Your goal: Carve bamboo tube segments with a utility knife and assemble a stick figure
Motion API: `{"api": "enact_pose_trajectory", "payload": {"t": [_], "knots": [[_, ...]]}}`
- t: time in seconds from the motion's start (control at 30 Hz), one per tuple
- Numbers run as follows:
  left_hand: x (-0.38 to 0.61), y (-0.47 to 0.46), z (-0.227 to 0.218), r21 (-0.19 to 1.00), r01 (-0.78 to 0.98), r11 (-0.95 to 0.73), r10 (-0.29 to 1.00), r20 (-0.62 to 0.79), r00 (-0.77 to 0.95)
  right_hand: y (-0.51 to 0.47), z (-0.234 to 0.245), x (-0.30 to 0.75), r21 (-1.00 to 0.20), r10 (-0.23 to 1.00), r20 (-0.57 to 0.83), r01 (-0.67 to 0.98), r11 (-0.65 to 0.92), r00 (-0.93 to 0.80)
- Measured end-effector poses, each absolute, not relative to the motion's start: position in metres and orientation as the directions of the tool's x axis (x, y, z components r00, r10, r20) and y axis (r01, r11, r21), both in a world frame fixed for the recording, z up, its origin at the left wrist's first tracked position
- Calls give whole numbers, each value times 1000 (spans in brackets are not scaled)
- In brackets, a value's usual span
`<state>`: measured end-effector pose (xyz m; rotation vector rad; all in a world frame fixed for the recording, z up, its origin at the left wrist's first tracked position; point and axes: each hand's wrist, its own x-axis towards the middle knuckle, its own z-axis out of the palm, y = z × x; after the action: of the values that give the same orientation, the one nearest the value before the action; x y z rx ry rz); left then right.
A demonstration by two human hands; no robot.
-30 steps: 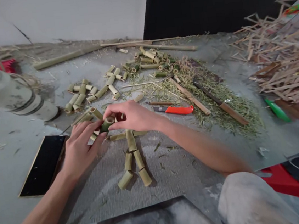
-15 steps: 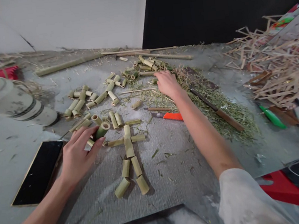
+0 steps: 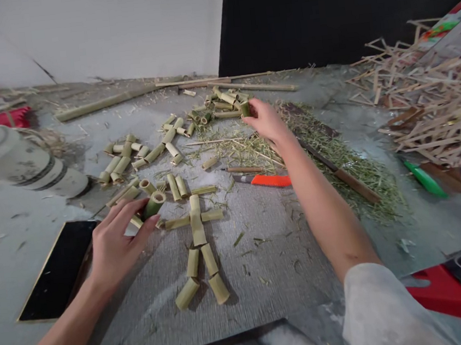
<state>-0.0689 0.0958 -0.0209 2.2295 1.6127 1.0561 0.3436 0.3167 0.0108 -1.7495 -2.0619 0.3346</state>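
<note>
Between the thumb and fingers of my left hand [image 3: 118, 242] is a short green bamboo tube [image 3: 154, 203], its hollow end facing up. My right hand [image 3: 268, 122] grips a green bamboo piece [image 3: 245, 109] beside the far pile of cut bamboo [image 3: 225, 104]. In front of me a figure of bamboo pieces [image 3: 197, 228] lies flat, with arms and legs laid out. Two more joined bamboo figures [image 3: 165, 141] rest farther back on the left. Several loose tubes [image 3: 174, 186] lie near my left hand.
A saw with an orange handle [image 3: 270, 180] and a thin wooden-handled tool [image 3: 244, 169] lie mid-board. A long blade with a wooden handle [image 3: 355, 185] rests on shavings [image 3: 371, 179]. A phone [image 3: 55, 270], a white container [image 3: 23, 156] and a stick heap [image 3: 420, 92] flank the area.
My right hand has lifted slightly and drawn right, and a green bamboo piece now shows in its fingers. My left hand keeps its tube, almost unmoved.
</note>
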Motion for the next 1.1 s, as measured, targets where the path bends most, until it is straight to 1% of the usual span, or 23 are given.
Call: {"api": "enact_pose_trajectory", "payload": {"t": [0.03, 0.07, 0.13, 0.17, 0.23, 0.3, 0.37, 0.47, 0.53, 0.63, 0.73, 0.97, 1.03, 1.1], "knots": [[-69, 95, -21, 537, 748, -389, 890, 427, 157, 314, 18, 345, -547, 976, 143, 808, 218, -167], [-69, 95, -20, 540, 745, -391, 891, 426, 159, 309, 25, 346, -671, 967, 122, 699, 247, -224], [-69, 95, -19, 544, 739, -398, 887, 433, 159, 298, 39, 347, -856, 916, 46, 457, 242, -399], [-68, 94, -19, 544, 737, -402, 885, 438, 160, 292, 45, 347, -915, 869, 2, 351, 202, -494], [-68, 94, -18, 541, 736, -406, 885, 435, 168, 281, 56, 343, -971, 776, -44, 211, 116, -629], [-67, 93, -17, 545, 735, -403, 888, 426, 171, 274, 64, 336, -985, 698, -57, 156, 79, -714], [-67, 92, -16, 545, 737, -401, 890, 423, 172, 270, 69, 329, -988, 638, -57, 136, 75, -768], [-68, 92, -16, 531, 742, -411, 884, 432, 180, 266, 74, 320, -991, 569, -45, 107, 76, -821], [-68, 92, -17, 527, 741, -416, 880, 438, 183, 264, 77, 316, -990, 538, -56, 116, 78, -841], [-69, 93, -18, 489, 750, -445, 859, 470, 203, 263, 79, 311, -983, 525, -81, 154, 97, -847], [-69, 93, -19, 434, 763, -479, 831, 505, 234, 263, 77, 306, -977, 521, -73, 165, 134, -851], [-68, 91, -16, 480, 764, -432, 873, 437, 219, 249, 84, 289, -953, 492, -55, 192, 233, -869], [-66, 91, -14, 490, 746, -452, 864, 448, 230, 242, 88, 282, -939, 497, -85, 236, 249, -863], [-66, 92, -13, 515, 720, -465, 858, 461, 225, 237, 89, 273, -916, 508, -150, 312, 251, -848]]}}
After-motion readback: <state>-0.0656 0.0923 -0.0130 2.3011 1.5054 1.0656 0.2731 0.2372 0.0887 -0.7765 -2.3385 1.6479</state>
